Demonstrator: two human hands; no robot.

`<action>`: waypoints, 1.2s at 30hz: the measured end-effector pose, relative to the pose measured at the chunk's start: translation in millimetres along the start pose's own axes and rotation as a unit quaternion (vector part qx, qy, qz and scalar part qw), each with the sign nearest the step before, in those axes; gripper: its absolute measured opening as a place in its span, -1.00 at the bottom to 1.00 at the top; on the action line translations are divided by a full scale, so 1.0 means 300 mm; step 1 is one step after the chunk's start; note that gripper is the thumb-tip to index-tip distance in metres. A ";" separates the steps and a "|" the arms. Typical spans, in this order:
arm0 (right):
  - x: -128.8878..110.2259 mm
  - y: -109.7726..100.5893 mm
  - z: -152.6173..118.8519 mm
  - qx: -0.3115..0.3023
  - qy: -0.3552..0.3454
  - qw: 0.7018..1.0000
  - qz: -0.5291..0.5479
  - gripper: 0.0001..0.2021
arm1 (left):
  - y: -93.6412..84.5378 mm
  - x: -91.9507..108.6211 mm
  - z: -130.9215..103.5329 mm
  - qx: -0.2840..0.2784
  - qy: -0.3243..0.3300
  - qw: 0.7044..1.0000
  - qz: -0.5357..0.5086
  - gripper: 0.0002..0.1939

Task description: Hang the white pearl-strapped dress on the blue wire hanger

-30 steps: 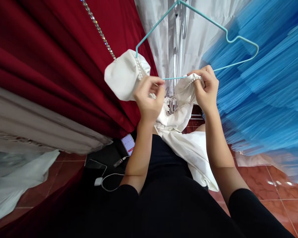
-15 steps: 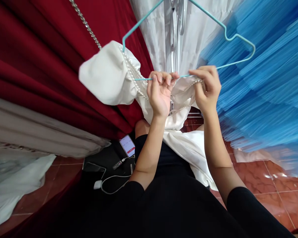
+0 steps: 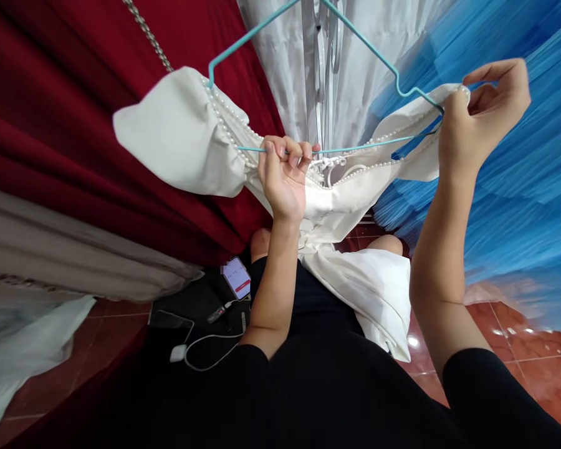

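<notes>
A white dress point(image 3: 336, 212) with pearl-beaded edging hangs partly on a light-blue wire hanger point(image 3: 257, 36). Its left sleeve point(image 3: 177, 134) lies over the hanger's left end. My left hand point(image 3: 285, 181) has its fingers curled round the hanger's bottom bar near the middle. Out at the right, my right hand point(image 3: 481, 118) pinches the beaded edge of the dress's other shoulder, which is drawn over the hanger's right end. The tip of that end is hidden by the fabric and hand. The skirt point(image 3: 378, 293) drapes down across my lap.
Dark red drapery point(image 3: 206, 206) hangs at the left, with a silver chain point(image 3: 147, 34) against it. Blue tulle point(image 3: 509, 206) fills the right. A lit phone point(image 3: 237, 279) and a white cable point(image 3: 206, 369) lie on a black surface beside me. The floor has red tiles point(image 3: 533, 330).
My right hand has moved right and slightly up, pulling the dress's right shoulder over the hanger's right end. My left hand and the hanger have shifted slightly left.
</notes>
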State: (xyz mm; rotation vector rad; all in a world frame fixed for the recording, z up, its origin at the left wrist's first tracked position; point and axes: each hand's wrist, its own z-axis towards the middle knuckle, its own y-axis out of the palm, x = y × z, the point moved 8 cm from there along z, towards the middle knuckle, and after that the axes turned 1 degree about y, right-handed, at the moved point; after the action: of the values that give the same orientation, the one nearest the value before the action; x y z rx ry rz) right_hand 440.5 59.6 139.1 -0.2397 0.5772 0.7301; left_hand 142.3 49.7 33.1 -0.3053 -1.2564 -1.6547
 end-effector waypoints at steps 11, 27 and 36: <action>-0.097 0.010 -0.066 -0.171 0.049 0.983 -0.055 -0.64 | -0.033 -0.048 0.041 0.011 0.017 1.000 0.008 -0.51; -0.191 0.150 -0.067 -0.117 -0.048 0.985 0.121 -0.64 | 0.008 -0.009 -0.013 0.019 -0.026 0.999 0.031 -0.52; -0.356 0.266 -0.316 -0.271 -0.170 0.946 0.048 -0.89 | -0.006 -0.020 0.004 0.010 -0.009 0.999 0.047 -0.50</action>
State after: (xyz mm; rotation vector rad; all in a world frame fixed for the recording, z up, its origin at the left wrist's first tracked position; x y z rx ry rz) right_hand 282.7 20.1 121.9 -0.5854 0.0476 0.9934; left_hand 143.2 53.8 28.5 -0.3629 -1.2521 -1.5626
